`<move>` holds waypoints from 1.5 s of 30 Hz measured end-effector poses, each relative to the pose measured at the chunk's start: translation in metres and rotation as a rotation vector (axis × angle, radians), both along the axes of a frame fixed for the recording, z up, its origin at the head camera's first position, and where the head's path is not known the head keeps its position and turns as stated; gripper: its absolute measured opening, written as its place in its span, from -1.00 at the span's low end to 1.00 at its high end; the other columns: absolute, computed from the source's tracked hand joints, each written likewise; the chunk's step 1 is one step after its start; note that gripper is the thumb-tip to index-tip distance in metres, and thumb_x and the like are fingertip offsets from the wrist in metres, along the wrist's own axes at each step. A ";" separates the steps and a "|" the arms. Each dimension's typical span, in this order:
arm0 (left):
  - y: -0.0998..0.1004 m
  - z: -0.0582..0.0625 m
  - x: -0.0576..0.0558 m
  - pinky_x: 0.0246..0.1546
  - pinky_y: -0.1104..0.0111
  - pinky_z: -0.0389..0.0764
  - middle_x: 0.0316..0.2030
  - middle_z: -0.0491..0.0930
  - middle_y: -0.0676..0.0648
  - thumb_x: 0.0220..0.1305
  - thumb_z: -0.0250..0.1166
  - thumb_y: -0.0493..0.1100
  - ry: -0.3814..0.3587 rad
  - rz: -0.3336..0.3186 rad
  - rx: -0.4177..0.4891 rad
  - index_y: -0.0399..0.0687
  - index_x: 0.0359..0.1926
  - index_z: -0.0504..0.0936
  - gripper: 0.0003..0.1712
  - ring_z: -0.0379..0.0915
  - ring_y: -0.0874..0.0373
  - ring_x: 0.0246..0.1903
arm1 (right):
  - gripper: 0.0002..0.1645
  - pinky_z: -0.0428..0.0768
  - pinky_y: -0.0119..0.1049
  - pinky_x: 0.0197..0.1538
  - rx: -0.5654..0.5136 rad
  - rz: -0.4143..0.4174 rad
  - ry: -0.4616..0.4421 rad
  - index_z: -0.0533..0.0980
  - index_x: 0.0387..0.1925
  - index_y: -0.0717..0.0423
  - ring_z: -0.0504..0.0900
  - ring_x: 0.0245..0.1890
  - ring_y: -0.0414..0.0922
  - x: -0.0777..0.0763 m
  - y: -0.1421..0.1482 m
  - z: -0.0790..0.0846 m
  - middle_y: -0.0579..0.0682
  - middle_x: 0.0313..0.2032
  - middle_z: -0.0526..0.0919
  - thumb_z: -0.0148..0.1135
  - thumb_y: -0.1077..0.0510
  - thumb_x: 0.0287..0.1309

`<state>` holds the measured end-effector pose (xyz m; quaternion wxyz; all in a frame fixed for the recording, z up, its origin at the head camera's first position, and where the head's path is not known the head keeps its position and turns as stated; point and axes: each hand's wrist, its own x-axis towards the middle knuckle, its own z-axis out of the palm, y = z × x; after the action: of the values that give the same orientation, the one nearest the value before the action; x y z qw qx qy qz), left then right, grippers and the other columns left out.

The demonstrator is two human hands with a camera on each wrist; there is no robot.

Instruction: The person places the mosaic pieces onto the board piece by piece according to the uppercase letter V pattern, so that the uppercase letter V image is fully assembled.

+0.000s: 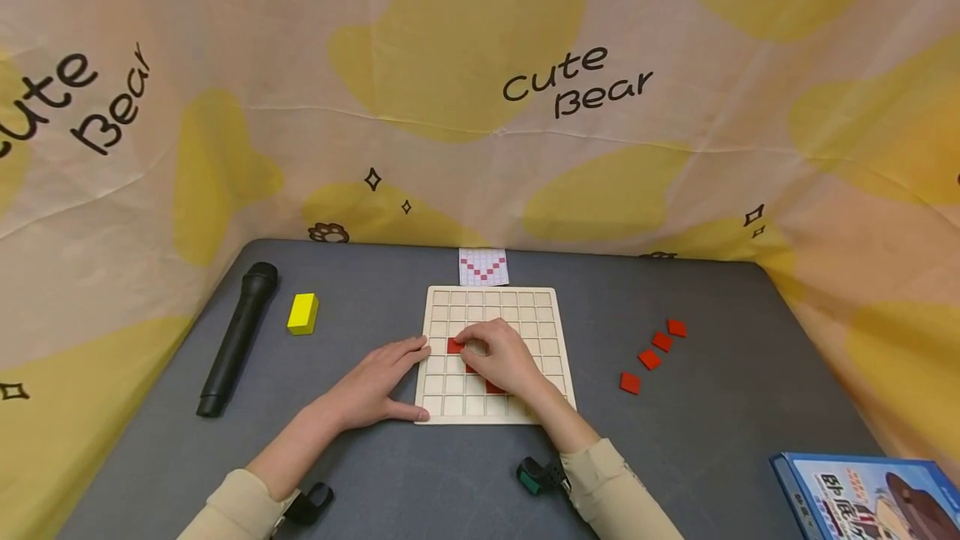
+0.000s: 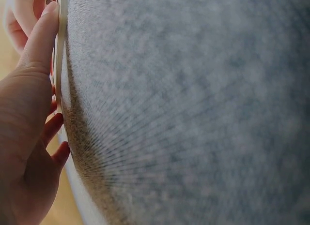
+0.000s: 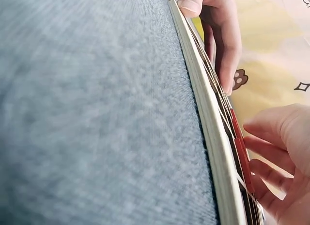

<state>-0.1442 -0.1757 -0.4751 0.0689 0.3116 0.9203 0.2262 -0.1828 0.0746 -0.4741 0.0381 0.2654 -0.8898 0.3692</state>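
Observation:
A pale wooden grid board point(image 1: 521, 302) lies on the dark table. Red square tiles sit in its cells: one tile point(image 1: 453, 347) toward the left, another point(image 1: 470, 369) partly covered, and a third point(image 1: 495, 387) nearer the front. Along the board's left side rests my left hand point(image 1: 378, 386), fingers extended, thumb at the near left corner. Over the board, my right hand point(image 1: 501, 357) has its thumb and index fingertips right at the leftmost tile. In the right wrist view, those fingers stand slightly apart beside the red tiles point(image 3: 243, 163).
Several loose red tiles point(image 1: 649, 359) lie right of the board. Behind it is a card point(image 1: 471, 259) with a red V pattern. At left are a yellow block point(image 1: 302, 314) and a black microphone point(image 1: 238, 344). A blue-edged box or book point(image 1: 862, 494) occupies the near right corner.

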 end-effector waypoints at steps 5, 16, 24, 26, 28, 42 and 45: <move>0.000 0.000 0.000 0.33 -0.06 0.16 0.43 0.18 -0.13 0.01 0.40 0.35 0.002 -0.002 0.004 -0.12 0.44 0.26 0.10 0.10 -0.08 0.38 | -0.78 0.48 -0.18 0.06 -0.003 0.006 -0.013 0.69 -0.13 0.03 0.54 -0.07 -0.12 0.002 0.003 -0.002 -0.12 -0.10 0.70 0.30 0.19 0.16; 0.001 -0.002 0.001 0.33 -0.06 0.16 0.43 0.18 -0.13 0.01 0.37 0.40 -0.003 0.005 -0.006 -0.12 0.44 0.26 0.11 0.10 -0.08 0.39 | -0.84 0.51 -0.15 -0.02 -0.105 -0.106 -0.066 0.71 -0.19 -0.03 0.55 -0.09 -0.17 0.015 0.032 0.000 -0.22 -0.15 0.69 0.36 0.17 0.17; 0.001 -0.003 0.000 0.32 -0.07 0.17 0.43 0.17 -0.12 0.00 0.32 0.46 -0.008 0.008 -0.006 -0.11 0.44 0.25 0.14 0.10 -0.08 0.38 | -0.82 0.54 -0.18 -0.16 -0.118 -0.214 -0.074 0.71 -0.17 -0.07 0.56 -0.21 -0.15 0.023 0.079 0.005 -0.18 -0.15 0.69 0.34 0.16 0.17; 0.000 -0.002 0.000 0.32 -0.06 0.17 0.44 0.17 -0.12 0.00 0.32 0.46 -0.012 0.010 -0.007 -0.11 0.44 0.25 0.14 0.10 -0.08 0.38 | -0.82 0.53 -0.21 -0.20 -0.112 -0.249 -0.073 0.71 -0.17 -0.06 0.55 -0.26 -0.14 0.024 0.093 0.006 -0.15 -0.17 0.68 0.33 0.16 0.18; 0.000 -0.002 0.000 0.32 -0.06 0.16 0.44 0.16 -0.12 0.01 0.33 0.45 -0.016 0.010 -0.006 -0.11 0.44 0.25 0.13 0.09 -0.08 0.39 | -0.81 0.52 -0.23 -0.24 -0.101 -0.286 -0.072 0.71 -0.16 -0.04 0.53 -0.31 -0.13 0.025 0.107 0.009 -0.11 -0.20 0.68 0.33 0.16 0.18; 0.000 -0.002 0.000 0.31 -0.06 0.17 0.43 0.18 -0.14 0.01 0.32 0.46 0.011 -0.004 0.007 -0.13 0.43 0.27 0.13 0.10 -0.09 0.38 | -0.74 0.48 0.07 -0.02 -0.019 -0.578 0.010 0.65 -0.05 0.16 0.58 -0.11 0.13 0.025 0.202 0.011 0.22 -0.02 0.62 0.20 0.25 0.24; 0.000 -0.002 -0.001 0.31 -0.07 0.17 0.43 0.18 -0.13 0.01 0.31 0.47 0.010 -0.007 0.007 -0.12 0.43 0.27 0.13 0.10 -0.08 0.38 | -0.70 0.28 0.20 0.16 -0.026 -0.651 0.001 0.61 -0.03 0.25 0.46 0.02 0.25 0.023 0.216 0.014 0.32 0.06 0.55 0.14 0.30 0.23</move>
<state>-0.1447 -0.1756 -0.4772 0.0639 0.3160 0.9188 0.2277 -0.1602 0.2907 -0.4606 0.1578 -0.0335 -0.9233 0.3487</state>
